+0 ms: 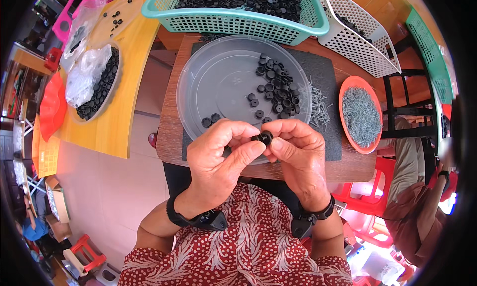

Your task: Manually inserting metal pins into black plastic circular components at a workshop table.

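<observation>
Over the near rim of a clear round plastic basin (191, 82), my two hands meet at a small black round plastic part (266, 137). My left hand (216, 154) pinches its left side between thumb and fingertips. On its right side, my right hand (302, 157) grips it the same way. Whether it is one piece or two pressed together, I cannot tell. Inside the basin lie many black round plastic caps (283, 89), heaped toward the right. Loose metal screws (320, 107) are scattered beside the basin on a dark grey mat (323, 70).
An orange bowl of screws (346, 132) stands at the right. Behind the basin are a teal basket (238, 25) of black parts and a white perforated basket (362, 50). A yellow table (121, 107) at left bears a tray of black parts (102, 94). Another person (415, 201) sits at right.
</observation>
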{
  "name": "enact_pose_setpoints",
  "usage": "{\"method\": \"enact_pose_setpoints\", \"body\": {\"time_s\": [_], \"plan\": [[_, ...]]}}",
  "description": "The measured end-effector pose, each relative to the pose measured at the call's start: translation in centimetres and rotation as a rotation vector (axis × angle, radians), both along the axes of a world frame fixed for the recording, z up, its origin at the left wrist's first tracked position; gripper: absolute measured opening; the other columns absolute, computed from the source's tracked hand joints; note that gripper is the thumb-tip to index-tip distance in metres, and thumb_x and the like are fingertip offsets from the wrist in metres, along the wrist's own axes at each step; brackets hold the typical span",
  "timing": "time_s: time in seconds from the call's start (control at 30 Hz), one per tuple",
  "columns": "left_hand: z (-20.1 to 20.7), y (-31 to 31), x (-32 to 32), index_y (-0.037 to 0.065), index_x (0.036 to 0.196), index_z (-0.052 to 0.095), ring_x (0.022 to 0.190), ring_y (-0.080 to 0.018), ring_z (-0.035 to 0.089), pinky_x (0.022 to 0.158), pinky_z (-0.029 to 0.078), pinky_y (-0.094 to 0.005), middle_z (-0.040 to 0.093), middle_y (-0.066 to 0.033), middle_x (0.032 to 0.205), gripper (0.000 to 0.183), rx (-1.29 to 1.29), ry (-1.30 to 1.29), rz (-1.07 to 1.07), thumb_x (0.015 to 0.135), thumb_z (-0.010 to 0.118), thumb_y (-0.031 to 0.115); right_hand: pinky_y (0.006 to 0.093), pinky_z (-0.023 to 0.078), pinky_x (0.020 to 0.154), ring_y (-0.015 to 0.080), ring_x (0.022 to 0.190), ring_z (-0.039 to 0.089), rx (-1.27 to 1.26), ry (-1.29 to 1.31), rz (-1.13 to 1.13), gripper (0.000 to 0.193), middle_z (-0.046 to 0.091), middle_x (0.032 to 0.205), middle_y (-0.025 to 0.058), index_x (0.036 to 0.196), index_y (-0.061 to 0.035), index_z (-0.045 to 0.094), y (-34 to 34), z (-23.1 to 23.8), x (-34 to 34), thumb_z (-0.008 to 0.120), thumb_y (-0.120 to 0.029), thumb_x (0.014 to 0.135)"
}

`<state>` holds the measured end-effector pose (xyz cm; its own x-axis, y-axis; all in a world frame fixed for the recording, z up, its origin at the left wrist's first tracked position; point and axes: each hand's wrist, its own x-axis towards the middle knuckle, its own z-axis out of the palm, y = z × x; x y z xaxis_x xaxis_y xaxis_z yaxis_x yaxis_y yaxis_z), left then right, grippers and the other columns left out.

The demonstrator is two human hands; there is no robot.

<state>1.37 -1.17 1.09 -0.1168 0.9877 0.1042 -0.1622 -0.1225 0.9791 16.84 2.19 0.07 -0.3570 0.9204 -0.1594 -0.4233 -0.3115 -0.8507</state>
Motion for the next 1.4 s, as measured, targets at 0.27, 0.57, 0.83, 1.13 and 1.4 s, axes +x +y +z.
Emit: {"method": "enact_pose_setpoints", "body": {"time_s": [0.27, 0.57, 0.83, 1.13, 1.4], "plan": [[-0.4, 0.3, 0.0, -0.004, 0.091, 0.059, 0.075, -0.0110, 0.063, 0.065, 0.050, -0.0217, 0.062, -0.0070, 0.085, 0.013, 0.051, 0.037, 0.020, 0.081, 0.066, 0.001, 0.0200, 0.049, 0.063, 0.0093, 0.074, 0.061, -0.011, -0.007, -0.041, 0.021, 0.066, 0.087, 0.0067, 0.103, 0.0018, 0.062, 0.0, 0.0, -0.1, 0.061, 0.004, 0.082], [-0.3, 0.1, 0.1, -0.004, 0.097, 0.058, 0.078, -0.0087, 0.057, 0.071, 0.048, -0.0217, 0.060, -0.0045, 0.086, 0.020, -0.007, 0.043, -0.008, 0.079, 0.066, -0.005, 0.0201, 0.049, 0.063, 0.0090, 0.073, 0.061, 0.039, -0.066, -0.081, 0.020, 0.066, 0.086, 0.0074, 0.101, 0.0025, 0.062, -0.2, 0.1, -0.2, 0.062, 0.006, 0.081], [-0.1, 0.4, -0.3, -0.005, 0.101, 0.062, 0.077, -0.0089, 0.055, 0.069, 0.048, -0.0214, 0.058, -0.0038, 0.084, 0.027, -0.015, 0.152, -0.074, 0.075, 0.068, -0.007, 0.0194, 0.047, 0.064, 0.0078, 0.073, 0.059, 0.056, -0.089, -0.121, 0.014, 0.066, 0.085, 0.0059, 0.094, 0.0013, 0.064, -0.5, 0.3, -0.2, 0.063, 0.005, 0.081], [-0.1, 0.4, -0.3, -0.005, 0.100, 0.061, 0.078, -0.0110, 0.059, 0.070, 0.051, -0.0235, 0.061, -0.0048, 0.085, 0.026, -0.082, 0.061, -0.092, 0.075, 0.068, -0.009, 0.0184, 0.045, 0.062, 0.0066, 0.073, 0.058, 0.084, -0.117, -0.115, 0.013, 0.066, 0.083, 0.0041, 0.094, -0.0001, 0.065, -0.8, 0.4, -0.1, 0.062, 0.003, 0.082], [-0.1, 0.6, -0.5, -0.006, 0.102, 0.063, 0.072, -0.0089, 0.056, 0.064, 0.048, -0.0204, 0.061, -0.0047, 0.084, 0.031, -0.050, 0.138, -0.122, 0.072, 0.071, -0.007, 0.0197, 0.048, 0.068, 0.0071, 0.076, 0.059, 0.133, -0.161, -0.124, 0.015, 0.065, 0.084, 0.0044, 0.094, 0.0010, 0.065, -1.0, 0.5, 0.3, 0.061, 0.007, 0.081]]}}
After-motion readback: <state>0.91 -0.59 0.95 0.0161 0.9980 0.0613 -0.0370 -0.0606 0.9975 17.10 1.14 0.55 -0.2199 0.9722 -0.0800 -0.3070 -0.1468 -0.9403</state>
